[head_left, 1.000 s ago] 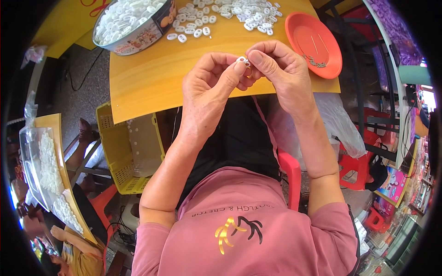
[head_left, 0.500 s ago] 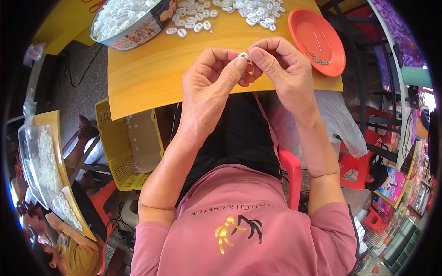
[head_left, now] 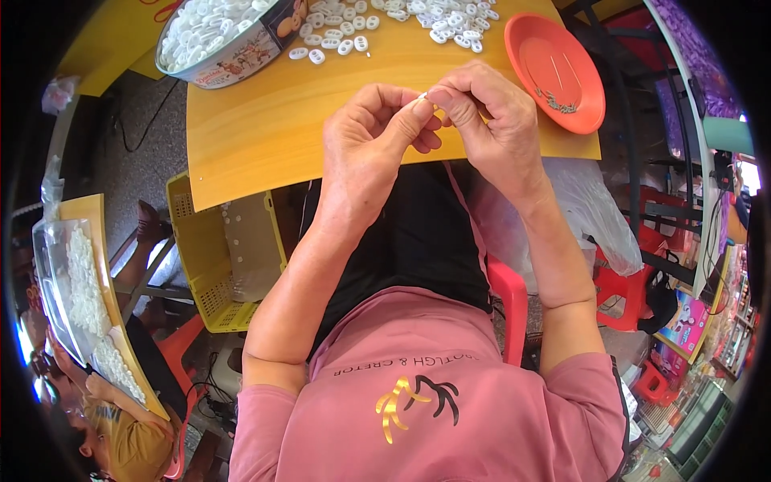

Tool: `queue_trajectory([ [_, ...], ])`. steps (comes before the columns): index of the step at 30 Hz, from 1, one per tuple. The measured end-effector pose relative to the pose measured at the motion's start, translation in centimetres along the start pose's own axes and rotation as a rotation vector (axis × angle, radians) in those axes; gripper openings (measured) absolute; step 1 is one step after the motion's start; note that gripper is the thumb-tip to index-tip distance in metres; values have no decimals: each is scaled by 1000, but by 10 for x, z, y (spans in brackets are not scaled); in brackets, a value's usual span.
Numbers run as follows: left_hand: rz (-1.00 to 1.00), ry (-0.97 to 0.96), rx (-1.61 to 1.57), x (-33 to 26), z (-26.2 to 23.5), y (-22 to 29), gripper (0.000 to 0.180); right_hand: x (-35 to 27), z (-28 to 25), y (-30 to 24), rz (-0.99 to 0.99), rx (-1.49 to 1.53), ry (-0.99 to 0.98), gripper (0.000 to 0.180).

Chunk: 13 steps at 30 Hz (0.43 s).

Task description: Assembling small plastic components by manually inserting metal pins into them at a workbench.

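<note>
A tiny white piece, mostly hidden, sits pinched between the fingertips of both hands, above the near edge of the yellow table.

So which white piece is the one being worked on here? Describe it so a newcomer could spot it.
Start at the yellow table and find the two hands meeting above its near edge. The small white piece is pinched between the left hand and right hand. Unlike the loose white pieces lying farther back, it is held off the tabletop.
</note>
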State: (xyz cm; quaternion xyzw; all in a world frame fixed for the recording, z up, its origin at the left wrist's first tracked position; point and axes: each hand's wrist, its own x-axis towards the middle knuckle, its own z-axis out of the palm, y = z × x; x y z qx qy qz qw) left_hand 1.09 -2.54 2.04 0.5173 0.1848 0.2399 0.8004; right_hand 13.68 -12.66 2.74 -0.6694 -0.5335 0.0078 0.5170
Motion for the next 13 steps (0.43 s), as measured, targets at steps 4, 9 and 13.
queue_trajectory([
  [4,-55,-24,-46,4,-6,1,18,2,-8,-2,137,22,-77,11],
  [9,-95,-31,-55,4,-9,6,19,12,-17,0,-53,-68,-67,11],
  [13,-79,-27,8,2,-9,5,20,15,-22,4,-272,-249,-202,7],
])
